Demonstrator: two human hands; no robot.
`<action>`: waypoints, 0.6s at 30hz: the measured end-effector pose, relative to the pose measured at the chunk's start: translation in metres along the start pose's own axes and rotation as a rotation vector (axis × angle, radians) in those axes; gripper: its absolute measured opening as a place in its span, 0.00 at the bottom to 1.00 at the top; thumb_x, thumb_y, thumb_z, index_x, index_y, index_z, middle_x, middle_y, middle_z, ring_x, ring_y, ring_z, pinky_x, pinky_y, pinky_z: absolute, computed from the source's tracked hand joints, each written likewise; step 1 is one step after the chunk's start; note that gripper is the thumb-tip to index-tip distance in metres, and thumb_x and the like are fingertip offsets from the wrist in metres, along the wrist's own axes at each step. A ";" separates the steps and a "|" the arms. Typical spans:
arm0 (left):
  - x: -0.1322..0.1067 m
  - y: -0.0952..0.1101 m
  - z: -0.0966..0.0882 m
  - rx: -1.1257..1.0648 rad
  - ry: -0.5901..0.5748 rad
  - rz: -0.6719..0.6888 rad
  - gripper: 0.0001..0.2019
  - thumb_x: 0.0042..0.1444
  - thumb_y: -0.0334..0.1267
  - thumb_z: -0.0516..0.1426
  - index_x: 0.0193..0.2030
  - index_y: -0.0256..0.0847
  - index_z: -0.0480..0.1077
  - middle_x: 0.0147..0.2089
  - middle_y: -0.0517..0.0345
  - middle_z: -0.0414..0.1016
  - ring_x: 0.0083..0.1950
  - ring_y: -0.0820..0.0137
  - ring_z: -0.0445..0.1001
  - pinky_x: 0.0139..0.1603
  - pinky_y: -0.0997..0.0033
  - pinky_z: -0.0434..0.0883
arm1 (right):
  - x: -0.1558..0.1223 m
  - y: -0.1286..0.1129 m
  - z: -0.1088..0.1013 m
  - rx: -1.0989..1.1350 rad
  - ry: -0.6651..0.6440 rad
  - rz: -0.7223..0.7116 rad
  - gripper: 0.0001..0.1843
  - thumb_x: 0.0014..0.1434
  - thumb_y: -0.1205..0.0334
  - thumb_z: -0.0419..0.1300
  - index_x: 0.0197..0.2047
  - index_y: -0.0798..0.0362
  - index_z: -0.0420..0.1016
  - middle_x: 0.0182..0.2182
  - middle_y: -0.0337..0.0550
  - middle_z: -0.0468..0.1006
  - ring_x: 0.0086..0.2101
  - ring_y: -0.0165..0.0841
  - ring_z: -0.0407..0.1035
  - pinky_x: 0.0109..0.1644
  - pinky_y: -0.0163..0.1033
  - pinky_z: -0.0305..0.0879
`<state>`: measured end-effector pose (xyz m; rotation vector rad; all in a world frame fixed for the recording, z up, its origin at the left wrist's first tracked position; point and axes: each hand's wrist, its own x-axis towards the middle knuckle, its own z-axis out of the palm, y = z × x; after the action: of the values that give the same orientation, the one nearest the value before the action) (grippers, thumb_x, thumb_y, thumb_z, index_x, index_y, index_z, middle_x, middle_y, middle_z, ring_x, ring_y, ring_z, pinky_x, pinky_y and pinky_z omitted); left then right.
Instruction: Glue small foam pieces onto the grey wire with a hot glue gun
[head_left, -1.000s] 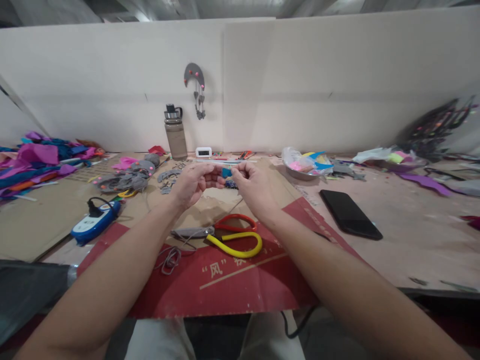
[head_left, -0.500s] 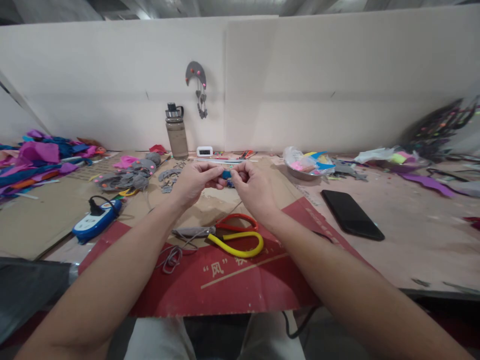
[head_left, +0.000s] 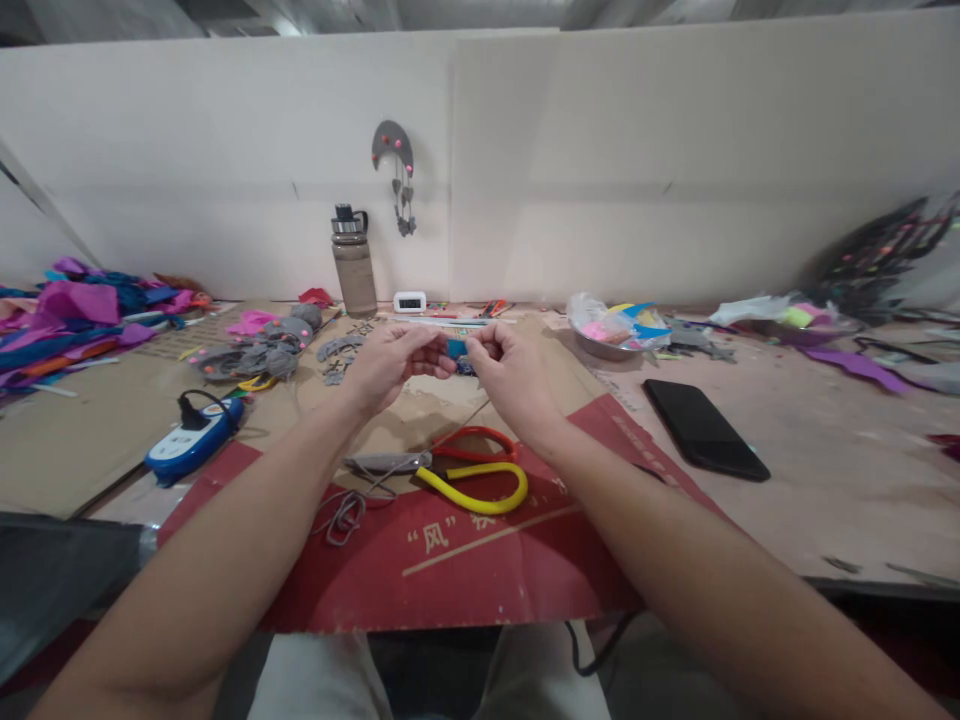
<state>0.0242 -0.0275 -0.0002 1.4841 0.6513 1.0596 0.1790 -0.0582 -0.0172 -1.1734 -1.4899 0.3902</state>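
Observation:
Both my hands are raised over the middle of the table, fingertips meeting. My left hand (head_left: 390, 365) and my right hand (head_left: 510, 372) pinch a small blue piece (head_left: 456, 347) between them, most of it hidden by the fingers. Below the hands lie scissors (head_left: 450, 468) with one red and one yellow handle, on a red printed sheet (head_left: 450, 560). A tangle of grey cord (head_left: 341, 515) lies left of the scissors.
A black phone (head_left: 705, 428) lies to the right. A blue-white power strip (head_left: 191, 440) sits at the left. At the back stand a water bottle (head_left: 353, 262), a small clock (head_left: 409, 301) and a metal bowl (head_left: 611, 330) of scraps. Coloured felt piles (head_left: 75, 320) lie far left.
The hands stay together on the blue piece with only slight finger shifts; the piece shows a little more than half a second ago.

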 end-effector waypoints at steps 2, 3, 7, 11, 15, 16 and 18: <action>0.000 -0.001 0.000 0.013 0.005 0.008 0.12 0.50 0.42 0.60 0.33 0.32 0.74 0.28 0.51 0.76 0.30 0.70 0.74 0.35 0.69 0.72 | 0.001 0.000 0.000 0.009 0.008 0.022 0.09 0.54 0.58 0.53 0.24 0.51 0.64 0.19 0.34 0.62 0.22 0.28 0.55 0.27 0.35 0.52; 0.001 -0.001 0.001 0.033 0.012 0.012 0.12 0.49 0.41 0.60 0.33 0.32 0.74 0.28 0.52 0.76 0.29 0.71 0.74 0.35 0.69 0.71 | 0.001 0.000 -0.001 0.017 0.009 0.032 0.09 0.54 0.58 0.53 0.24 0.51 0.64 0.19 0.34 0.62 0.22 0.28 0.55 0.27 0.35 0.52; 0.002 -0.004 0.002 0.116 0.051 0.040 0.10 0.45 0.37 0.62 0.34 0.34 0.74 0.28 0.54 0.76 0.27 0.74 0.72 0.34 0.72 0.71 | 0.000 -0.002 -0.001 0.032 0.004 0.057 0.09 0.54 0.57 0.54 0.25 0.51 0.64 0.19 0.34 0.61 0.22 0.28 0.54 0.26 0.35 0.52; 0.002 -0.004 0.002 0.171 0.058 0.051 0.08 0.47 0.37 0.61 0.32 0.34 0.74 0.26 0.54 0.75 0.26 0.75 0.72 0.33 0.71 0.71 | -0.001 -0.002 0.000 0.030 0.001 0.050 0.09 0.54 0.58 0.54 0.25 0.51 0.65 0.19 0.34 0.62 0.22 0.28 0.55 0.26 0.35 0.52; 0.002 -0.003 0.001 0.176 0.063 0.031 0.07 0.47 0.36 0.61 0.31 0.34 0.73 0.25 0.54 0.75 0.25 0.74 0.72 0.33 0.71 0.71 | -0.001 -0.001 0.001 0.032 -0.002 0.048 0.09 0.53 0.57 0.54 0.25 0.51 0.65 0.19 0.35 0.63 0.21 0.28 0.55 0.26 0.35 0.51; 0.002 -0.003 0.001 0.171 0.063 0.028 0.07 0.47 0.36 0.60 0.31 0.34 0.73 0.25 0.55 0.75 0.25 0.74 0.71 0.33 0.71 0.71 | -0.001 -0.001 0.001 0.033 -0.002 0.050 0.09 0.53 0.57 0.54 0.25 0.51 0.65 0.19 0.34 0.63 0.21 0.28 0.55 0.26 0.35 0.51; 0.002 -0.004 0.000 0.159 0.057 0.019 0.07 0.47 0.36 0.61 0.31 0.33 0.73 0.24 0.54 0.75 0.25 0.74 0.72 0.33 0.71 0.71 | -0.002 -0.002 0.001 0.031 -0.003 0.054 0.09 0.53 0.58 0.54 0.24 0.51 0.65 0.19 0.34 0.63 0.21 0.28 0.55 0.26 0.35 0.51</action>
<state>0.0257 -0.0248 -0.0031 1.6042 0.7784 1.0877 0.1773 -0.0601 -0.0171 -1.1914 -1.4517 0.4502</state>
